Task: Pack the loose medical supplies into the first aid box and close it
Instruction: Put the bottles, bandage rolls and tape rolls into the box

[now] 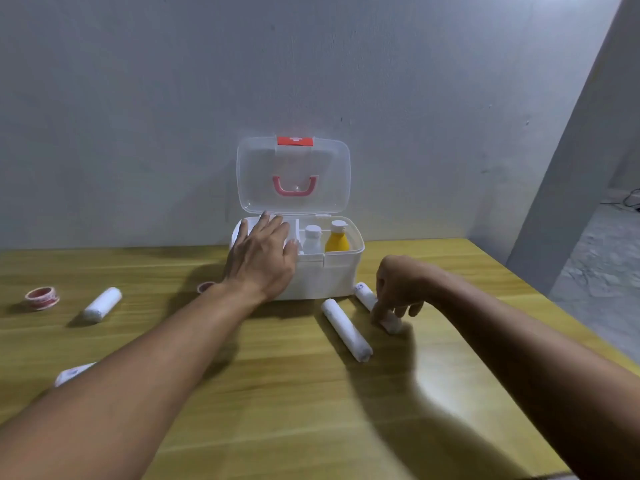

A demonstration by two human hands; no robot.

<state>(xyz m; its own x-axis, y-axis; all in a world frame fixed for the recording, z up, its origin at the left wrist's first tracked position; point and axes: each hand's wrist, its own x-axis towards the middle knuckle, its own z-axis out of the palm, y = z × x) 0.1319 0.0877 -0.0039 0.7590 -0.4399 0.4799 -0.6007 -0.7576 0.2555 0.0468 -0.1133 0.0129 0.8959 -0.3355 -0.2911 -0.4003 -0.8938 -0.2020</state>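
Toward the desk's far edge stood the open first aid box; the left hand lay spread flat, empty, over its left compartment; the right hand pinched a gauze roll by the box's front right corner, and that roll could slip and knock its neighbour rolling.

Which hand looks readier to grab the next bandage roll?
The right hand: its fingertips already touch a bandage roll beside the first aid box. The left hand lies flat over the box's left side, away from any roll.
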